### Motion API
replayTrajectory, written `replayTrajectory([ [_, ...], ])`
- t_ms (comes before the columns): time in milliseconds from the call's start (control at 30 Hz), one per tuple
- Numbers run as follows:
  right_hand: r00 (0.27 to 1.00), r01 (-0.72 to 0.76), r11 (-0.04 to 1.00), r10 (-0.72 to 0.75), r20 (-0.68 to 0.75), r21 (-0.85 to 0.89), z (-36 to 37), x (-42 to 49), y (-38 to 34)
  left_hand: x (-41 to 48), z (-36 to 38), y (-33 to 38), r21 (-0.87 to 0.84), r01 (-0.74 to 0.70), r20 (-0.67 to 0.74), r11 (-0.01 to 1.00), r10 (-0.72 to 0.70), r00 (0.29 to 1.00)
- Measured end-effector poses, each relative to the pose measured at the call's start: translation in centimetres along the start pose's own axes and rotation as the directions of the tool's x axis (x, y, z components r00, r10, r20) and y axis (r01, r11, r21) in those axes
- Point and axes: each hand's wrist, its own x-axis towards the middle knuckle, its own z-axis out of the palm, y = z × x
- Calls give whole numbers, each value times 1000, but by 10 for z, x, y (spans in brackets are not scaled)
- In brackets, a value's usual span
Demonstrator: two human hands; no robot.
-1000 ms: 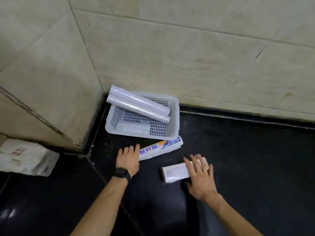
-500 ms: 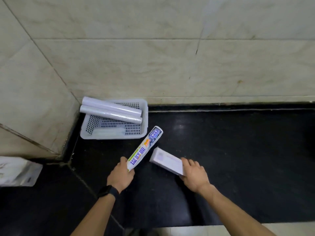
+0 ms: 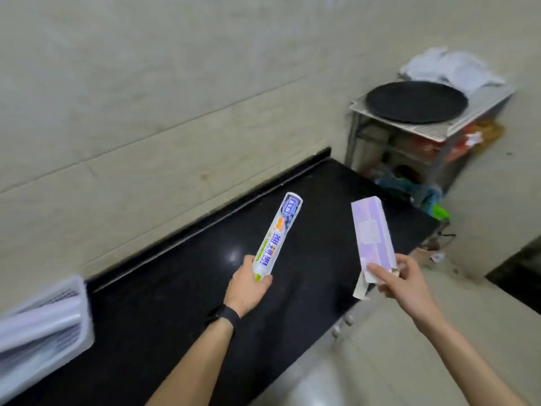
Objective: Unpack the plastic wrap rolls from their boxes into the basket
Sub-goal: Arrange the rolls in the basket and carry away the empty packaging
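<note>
My left hand (image 3: 247,288) grips the near end of a white box with blue and green print (image 3: 276,234), lifted above the black countertop (image 3: 181,303) and pointing away from me. My right hand (image 3: 405,284) holds a pale purple box (image 3: 371,232) by its near end, where a flap hangs open, out past the counter's right end. The white perforated basket (image 3: 79,317) sits at the far left edge of the view with white plastic wrap rolls (image 3: 35,329) lying in it, partly cut off.
A tiled wall runs behind the counter. Beyond the counter's right end stands a metal rack (image 3: 433,133) with a round black pan (image 3: 417,102) on top, crumpled white bags behind it and cluttered shelves below. Pale floor lies to the right.
Both hands have lifted their boxes off the counter. The view has swung right, so the basket has slid to the far left edge and the rack has come into sight.
</note>
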Motion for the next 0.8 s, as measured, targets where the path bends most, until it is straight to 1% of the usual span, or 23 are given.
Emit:
replayTrajectory([
  [67, 991, 7, 998, 2, -134, 65, -58, 0, -3, 23, 27, 65, -43, -121, 54, 992, 123, 991],
  [167, 946, 6, 989, 41, -323, 146, -135, -7, 4, 45, 74, 157, -118, -269, 149, 956, 285, 947],
  [267, 867, 9, 980, 92, -490, 199, -197, -25, 21, 55, 128, 233, -150, -391, 241, 908, 417, 876],
  [333, 808, -12, 971, 149, -570, 237, -228, -39, 37, 55, 166, 274, -153, -455, 305, 877, 479, 823],
  [433, 710, -43, 958, 229, -666, 283, -266, -58, 64, 50, 225, 325, -180, -493, 430, 851, 519, 739],
  [533, 595, -49, 938, 305, -744, 344, -295, -71, 88, 43, 278, 366, -214, -546, 531, 810, 566, 631],
  [700, 367, -54, 898, 424, -828, 436, -322, -97, 116, 33, 346, 424, -283, -604, 647, 745, 613, 453],
  [733, 330, -59, 892, 442, -834, 449, -328, -99, 120, 32, 359, 433, -298, -609, 659, 735, 620, 427],
  [800, 282, -65, 877, 474, -834, 476, -340, -101, 129, 30, 385, 448, -295, -632, 678, 716, 623, 389],
])
